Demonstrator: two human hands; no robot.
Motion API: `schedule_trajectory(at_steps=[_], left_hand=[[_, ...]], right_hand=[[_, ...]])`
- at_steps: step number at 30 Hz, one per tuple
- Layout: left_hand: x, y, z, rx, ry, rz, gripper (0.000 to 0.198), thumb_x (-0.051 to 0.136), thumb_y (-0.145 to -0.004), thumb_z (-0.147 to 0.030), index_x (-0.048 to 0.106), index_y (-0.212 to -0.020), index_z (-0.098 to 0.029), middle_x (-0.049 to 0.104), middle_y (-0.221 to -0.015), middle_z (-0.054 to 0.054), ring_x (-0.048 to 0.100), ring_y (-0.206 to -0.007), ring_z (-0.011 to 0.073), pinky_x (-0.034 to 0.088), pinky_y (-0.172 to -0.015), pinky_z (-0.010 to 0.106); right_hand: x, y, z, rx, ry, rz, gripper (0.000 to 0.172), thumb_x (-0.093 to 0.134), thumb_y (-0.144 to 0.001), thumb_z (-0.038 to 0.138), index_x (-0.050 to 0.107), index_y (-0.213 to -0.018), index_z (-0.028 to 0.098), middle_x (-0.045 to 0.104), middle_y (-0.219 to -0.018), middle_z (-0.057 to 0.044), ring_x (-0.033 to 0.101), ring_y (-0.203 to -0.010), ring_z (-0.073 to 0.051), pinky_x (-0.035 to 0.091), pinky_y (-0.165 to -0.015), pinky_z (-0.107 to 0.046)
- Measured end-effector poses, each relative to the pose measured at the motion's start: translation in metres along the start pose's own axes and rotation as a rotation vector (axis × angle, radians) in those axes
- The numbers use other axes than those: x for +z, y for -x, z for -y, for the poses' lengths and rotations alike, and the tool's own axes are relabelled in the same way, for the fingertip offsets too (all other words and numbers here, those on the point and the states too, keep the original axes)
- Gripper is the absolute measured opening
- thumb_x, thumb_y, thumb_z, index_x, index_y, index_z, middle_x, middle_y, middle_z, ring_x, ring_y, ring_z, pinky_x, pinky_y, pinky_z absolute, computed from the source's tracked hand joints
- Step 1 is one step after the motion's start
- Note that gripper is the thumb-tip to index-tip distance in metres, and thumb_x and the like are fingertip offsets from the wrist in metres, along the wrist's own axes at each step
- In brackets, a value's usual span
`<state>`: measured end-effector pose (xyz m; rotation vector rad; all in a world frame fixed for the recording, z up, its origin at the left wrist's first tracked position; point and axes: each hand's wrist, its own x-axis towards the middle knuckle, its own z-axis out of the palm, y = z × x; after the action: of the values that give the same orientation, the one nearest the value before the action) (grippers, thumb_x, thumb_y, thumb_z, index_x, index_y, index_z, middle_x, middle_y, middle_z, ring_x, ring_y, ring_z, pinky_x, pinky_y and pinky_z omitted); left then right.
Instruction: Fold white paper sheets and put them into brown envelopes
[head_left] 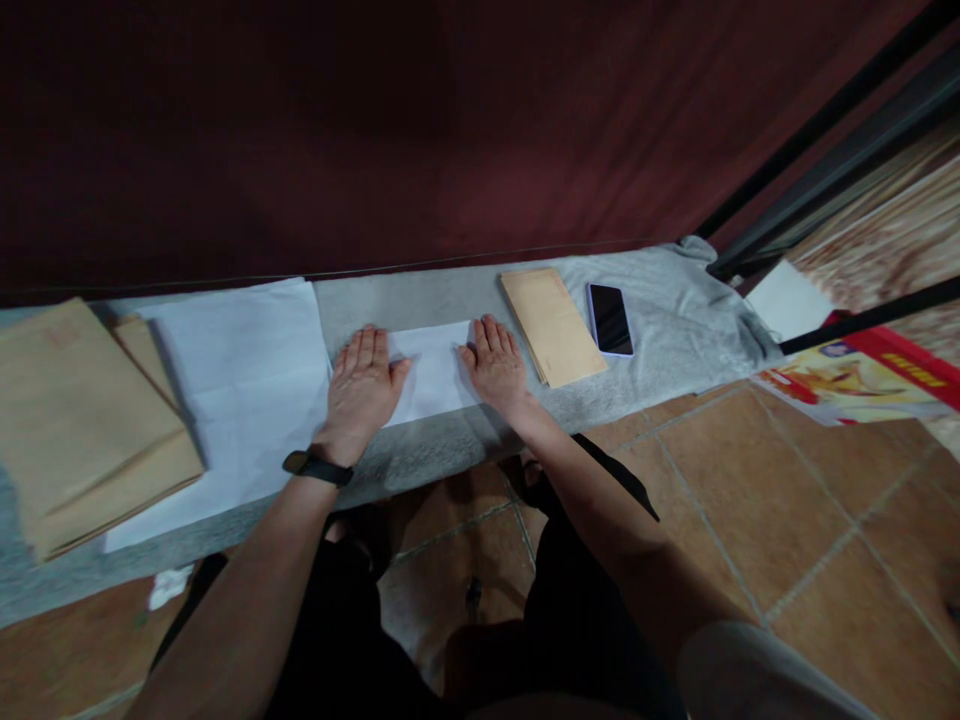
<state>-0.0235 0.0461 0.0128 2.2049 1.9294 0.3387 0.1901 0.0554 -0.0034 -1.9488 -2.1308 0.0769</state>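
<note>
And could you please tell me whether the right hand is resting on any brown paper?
No, the right hand lies at the edge of the white paper, beside the smaller brown stack.

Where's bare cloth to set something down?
Right of the phone: bare, rumpled gray cloth. Also a strip behind the narrow paper, between the large white sheets and small brown envelopes. Crowded: left end, where larger brown envelopes overlap those sheets.

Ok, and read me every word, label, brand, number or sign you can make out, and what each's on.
No text is readable.
Red printed packaging, right: yellow lettering, too blurred to read.
Large brown envelope, left: faint reddish marks, too blurred.
Small brown envelope: faint mark, too small.
Smaller white paper: no text visible.
</note>
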Motion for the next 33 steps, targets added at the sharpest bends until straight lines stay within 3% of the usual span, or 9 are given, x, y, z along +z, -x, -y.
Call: schedule_trajectory(at_steps=[33], left_hand=[[-0.0023, 0.0013, -0.0001, 0.017, -0.025, 0.005, 0.074, 0.026, -0.101, -0.050, 0.030, -0.158, -0.003, 0.027, -0.166, 0.021, 0.022, -0.156, 0.0330, 0.017, -0.126, 0.051]], right_hand=[[-0.0005, 0.0016, -0.0005, -0.003, 0.017, -0.003, 0.066, 0.035, -0.107, 0.049, 0.038, -0.155, 0.004, 0.034, -0.163, -0.021, 0.035, -0.151, -0.032, 0.030, -0.123, -0.050]])
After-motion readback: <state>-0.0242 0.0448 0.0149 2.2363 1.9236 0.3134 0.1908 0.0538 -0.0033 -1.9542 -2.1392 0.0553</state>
